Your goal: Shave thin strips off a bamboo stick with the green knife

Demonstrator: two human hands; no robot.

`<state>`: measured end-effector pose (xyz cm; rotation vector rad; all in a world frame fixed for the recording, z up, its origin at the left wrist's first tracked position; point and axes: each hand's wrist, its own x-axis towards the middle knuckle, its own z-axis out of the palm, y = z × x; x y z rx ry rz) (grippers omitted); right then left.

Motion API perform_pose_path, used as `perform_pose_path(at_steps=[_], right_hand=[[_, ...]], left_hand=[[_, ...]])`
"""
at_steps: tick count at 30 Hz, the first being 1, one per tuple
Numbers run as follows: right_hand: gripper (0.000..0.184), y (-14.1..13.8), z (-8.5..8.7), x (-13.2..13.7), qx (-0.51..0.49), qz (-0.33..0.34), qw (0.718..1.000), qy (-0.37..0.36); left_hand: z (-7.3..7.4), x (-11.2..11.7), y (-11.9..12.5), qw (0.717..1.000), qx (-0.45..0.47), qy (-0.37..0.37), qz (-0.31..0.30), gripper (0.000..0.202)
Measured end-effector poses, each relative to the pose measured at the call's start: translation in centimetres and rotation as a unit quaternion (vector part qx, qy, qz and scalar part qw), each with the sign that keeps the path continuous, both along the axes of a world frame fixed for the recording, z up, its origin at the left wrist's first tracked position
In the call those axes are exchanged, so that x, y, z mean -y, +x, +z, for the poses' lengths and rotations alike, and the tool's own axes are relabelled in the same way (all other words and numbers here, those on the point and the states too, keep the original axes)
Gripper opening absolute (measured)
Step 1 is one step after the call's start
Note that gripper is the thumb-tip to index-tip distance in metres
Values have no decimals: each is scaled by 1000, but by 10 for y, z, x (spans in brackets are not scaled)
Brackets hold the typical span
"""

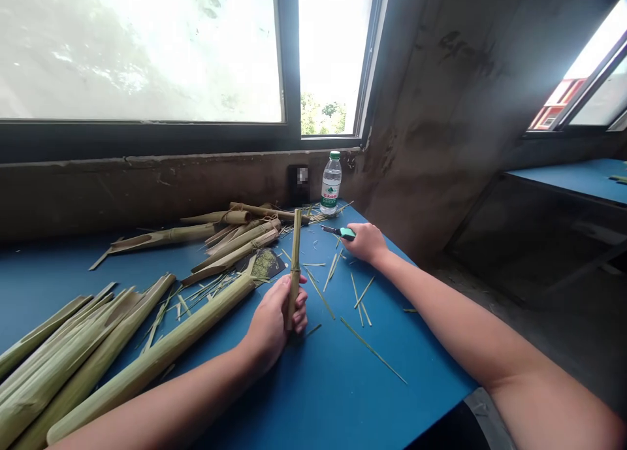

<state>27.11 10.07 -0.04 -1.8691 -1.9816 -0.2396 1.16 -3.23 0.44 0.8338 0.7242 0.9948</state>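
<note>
My left hand [274, 313] is wrapped round a short bamboo stick [296, 247], which stands nearly upright above the blue table. In my right hand [366, 242], near the table's right edge, is a utility knife [345, 232] with a green and black handle. Its tip points left, apart from the stick. Thin bamboo slivers [363, 292] lie scattered on the table between and below my hands. A long bamboo piece [161, 355] lies to the left of my left hand, partly behind my forearm.
Split bamboo pieces [73, 358] are heaped at the left, with more bamboo [235, 244] toward the back. A water bottle [331, 185] stands at the far corner beside a dark phone-like object [298, 185] against the wall. The blue table [343, 398] ends at a slanting right edge.
</note>
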Motion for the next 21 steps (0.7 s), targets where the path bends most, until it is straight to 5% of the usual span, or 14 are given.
perform_pose_path(at_steps=[10,15,21], right_hand=[[22,9,-1,-1,-9,29,999,-16],[20,8,-2,-2,-9,37,999,-19],[21,10,-2,-3,-17,35,999,-15]], left_hand=[[-2,-1,-2,1000,-28,-9,-1,32],[-1,1,1,996,-70,51,27,34],[-1,3,0,993,-64,91,-44,39]])
